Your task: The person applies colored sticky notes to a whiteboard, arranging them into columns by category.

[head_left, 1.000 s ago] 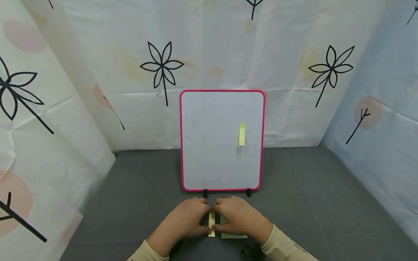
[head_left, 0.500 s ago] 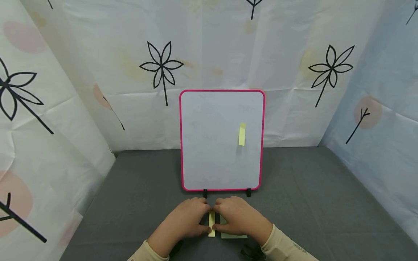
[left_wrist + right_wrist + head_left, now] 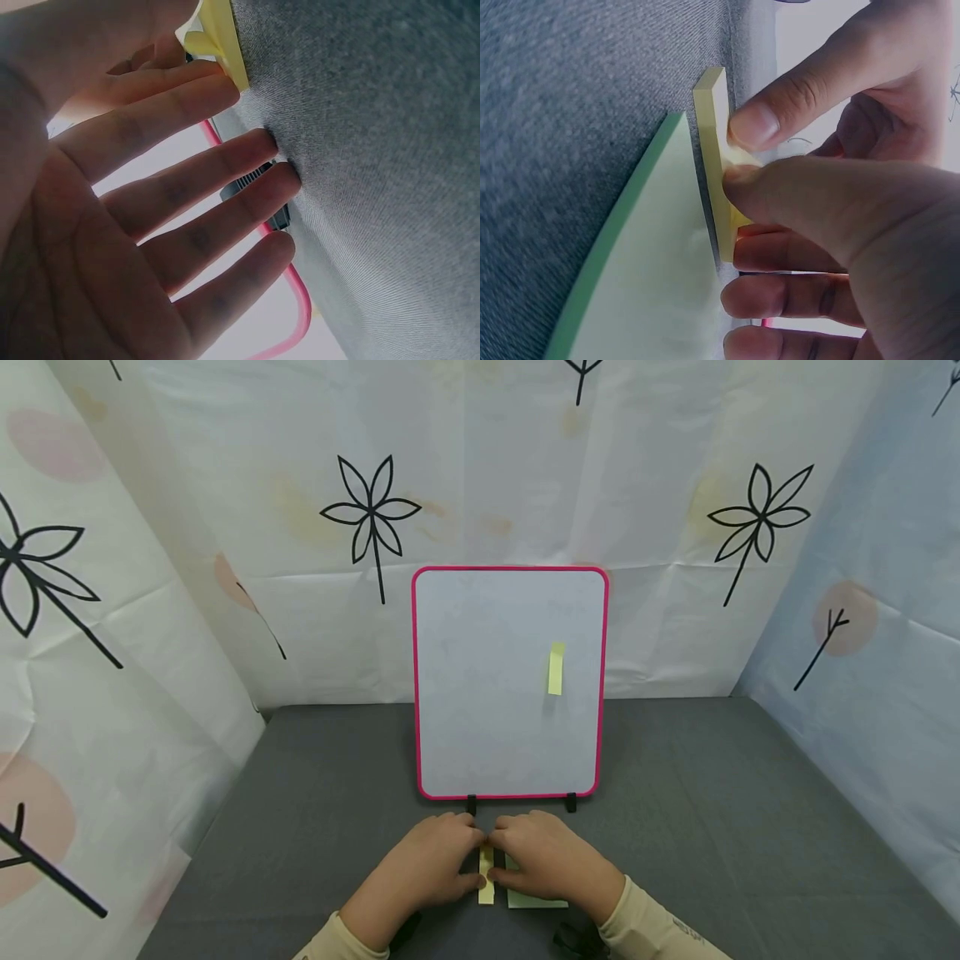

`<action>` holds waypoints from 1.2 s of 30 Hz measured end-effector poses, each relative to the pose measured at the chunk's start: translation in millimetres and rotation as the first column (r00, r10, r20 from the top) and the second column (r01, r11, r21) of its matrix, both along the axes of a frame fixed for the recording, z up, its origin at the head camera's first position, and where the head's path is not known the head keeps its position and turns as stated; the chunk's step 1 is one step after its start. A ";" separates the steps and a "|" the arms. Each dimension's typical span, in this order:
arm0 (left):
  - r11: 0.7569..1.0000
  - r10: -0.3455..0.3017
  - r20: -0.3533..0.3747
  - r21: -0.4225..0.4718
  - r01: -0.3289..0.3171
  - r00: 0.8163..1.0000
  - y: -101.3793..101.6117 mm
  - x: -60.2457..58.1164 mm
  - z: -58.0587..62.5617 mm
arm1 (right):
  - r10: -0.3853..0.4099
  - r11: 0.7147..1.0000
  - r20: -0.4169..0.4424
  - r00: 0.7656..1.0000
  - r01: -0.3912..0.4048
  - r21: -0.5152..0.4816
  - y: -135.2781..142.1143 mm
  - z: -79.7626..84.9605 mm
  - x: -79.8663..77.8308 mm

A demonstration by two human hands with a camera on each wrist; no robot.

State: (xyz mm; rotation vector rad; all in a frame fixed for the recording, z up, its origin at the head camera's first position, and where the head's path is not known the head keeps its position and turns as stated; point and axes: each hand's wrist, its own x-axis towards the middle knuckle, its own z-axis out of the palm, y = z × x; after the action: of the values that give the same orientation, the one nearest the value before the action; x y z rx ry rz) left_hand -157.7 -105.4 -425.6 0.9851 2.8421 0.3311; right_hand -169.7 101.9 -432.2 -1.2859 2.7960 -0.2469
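A narrow pad of yellow sticky notes (image 3: 486, 897) lies on the grey cloth between both hands. My left hand (image 3: 431, 864) holds it with thumb and index finger, the other fingers stretched out in the left wrist view. My right hand (image 3: 555, 864) pinches at the same pad, its thumb (image 3: 744, 184) on the pad's top and its index finger (image 3: 759, 249) by the far end. A yellow strip (image 3: 201, 43) curls up from the pad in the left wrist view. Beside it, partly under my right hand, lies a wider light green pad (image 3: 536, 903).
Behind the hands stands a whiteboard (image 3: 487, 693) with a pink frame, on black feet (image 3: 572, 803). One yellow strip (image 3: 556, 668) sticks to its right half. Patterned white cloth (image 3: 300, 627) closes off the back and sides of the grey table (image 3: 712, 810).
Both thumbs have shifted slightly on the yellow pad, the right one a little away from me. The hands otherwise keep their places, and the pads and whiteboard have not moved.
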 end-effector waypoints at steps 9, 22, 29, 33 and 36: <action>1.000 -0.013 -0.017 0.010 0.013 1.000 -0.8 -0.2 -1.6 | 0.000 0.999 -0.033 0.999 -0.001 -0.033 -1.0 -3.0 -1.0; 0.999 -0.029 -0.032 0.021 0.030 0.999 -0.6 1.7 -0.5 | 0.007 0.999 -0.095 0.995 -0.011 -0.044 0.7 -1.6 -0.8; 0.999 -0.031 -0.050 0.032 0.032 0.998 -0.8 1.2 -1.5 | 0.024 0.996 -0.108 0.994 -0.033 -0.080 3.3 0.6 -3.2; 0.999 -0.032 -0.052 0.032 0.034 0.998 -0.3 0.1 -1.2 | 0.038 0.997 -0.111 0.993 -0.046 -0.069 5.9 1.3 -4.2; 0.999 -0.030 -0.053 0.039 0.032 0.998 -0.3 0.0 -1.1 | 0.057 0.995 -0.105 0.993 -0.065 -0.073 6.7 2.1 -4.0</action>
State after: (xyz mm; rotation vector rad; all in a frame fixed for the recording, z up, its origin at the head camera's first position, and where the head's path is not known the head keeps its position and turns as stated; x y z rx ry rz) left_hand -157.6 -105.7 -426.8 1.0591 2.8740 0.3652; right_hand -173.7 108.6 -430.0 -1.4381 2.8516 -0.2954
